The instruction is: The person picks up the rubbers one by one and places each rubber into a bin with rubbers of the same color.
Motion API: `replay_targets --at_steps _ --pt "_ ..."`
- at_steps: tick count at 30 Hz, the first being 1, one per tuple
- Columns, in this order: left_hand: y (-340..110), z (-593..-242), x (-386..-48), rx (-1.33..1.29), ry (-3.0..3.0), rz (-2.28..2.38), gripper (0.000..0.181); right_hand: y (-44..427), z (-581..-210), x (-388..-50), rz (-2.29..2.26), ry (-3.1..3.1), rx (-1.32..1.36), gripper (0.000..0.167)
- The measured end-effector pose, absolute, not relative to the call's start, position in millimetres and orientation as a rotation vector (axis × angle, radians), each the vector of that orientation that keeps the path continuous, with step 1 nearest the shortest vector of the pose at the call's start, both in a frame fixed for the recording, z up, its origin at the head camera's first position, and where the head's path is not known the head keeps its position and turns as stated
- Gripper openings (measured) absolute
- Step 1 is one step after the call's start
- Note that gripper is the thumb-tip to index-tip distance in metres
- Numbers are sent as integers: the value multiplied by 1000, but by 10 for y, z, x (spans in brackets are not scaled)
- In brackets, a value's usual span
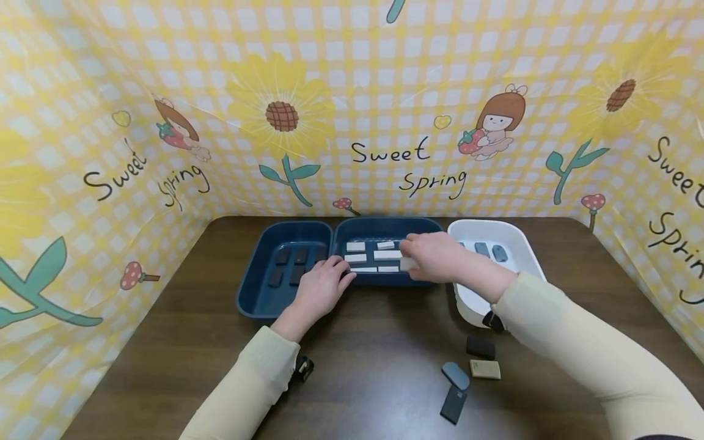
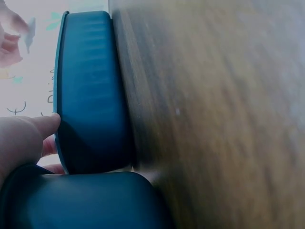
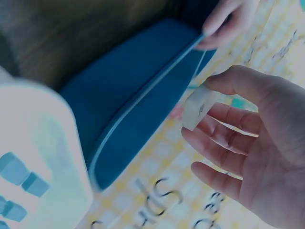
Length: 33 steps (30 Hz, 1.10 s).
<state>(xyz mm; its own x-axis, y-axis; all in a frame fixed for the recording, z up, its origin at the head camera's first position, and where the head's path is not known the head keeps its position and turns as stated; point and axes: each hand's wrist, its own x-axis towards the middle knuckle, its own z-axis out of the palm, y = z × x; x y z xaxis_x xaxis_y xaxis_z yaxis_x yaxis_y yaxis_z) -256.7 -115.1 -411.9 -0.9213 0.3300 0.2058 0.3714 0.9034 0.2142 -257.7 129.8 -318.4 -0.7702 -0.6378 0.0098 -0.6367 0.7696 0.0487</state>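
My right hand [image 1: 437, 256] pinches a small white block [image 3: 198, 109] between thumb and fingertips, above the right part of the middle blue tray [image 1: 385, 282]. A small mark shows on the block's face in the right wrist view. Inside that tray lie several white blocks [image 1: 387, 255] in rough rows. My left hand [image 1: 319, 288] grips the tray's near rim at its left corner. In the left wrist view, its thumb [image 2: 47, 125] presses the rim from outside and fingers show on the far side.
The left blue tray [image 1: 257, 296] holds several dark blocks [image 1: 283, 255]. At right, a white tray [image 1: 475, 308] holds several blue-grey pieces [image 1: 499, 253]. On the near table lie a black block [image 1: 481, 348], a beige block [image 1: 485, 370], a blue-grey oval piece [image 1: 456, 376] and a dark rectangular piece [image 1: 453, 404].
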Motion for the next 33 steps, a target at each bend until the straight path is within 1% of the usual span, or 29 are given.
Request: replay_targets --at_steps 6,11,18,25,33 --pt "-1184 -4141 -2554 -538 -2904 -378 31 1362 -3217 -2891 -42 -3027 919 22" --pt "-1197 -4141 -2552 -535 -2887 -379 31 1358 -3254 -3105 -110 -3090 833 16" --pt "-1203 -4146 -2552 -555 -2875 -380 32 1323 -3347 -3263 -197 -3153 864 6" --pt "-1185 -4142 -2559 -553 -2866 -351 32 1269 -3520 -3424 -259 -3233 884 12" --pt "-1167 -4114 -2553 -549 -2892 -355 33 1256 -3615 -3532 -342 -3269 836 11"
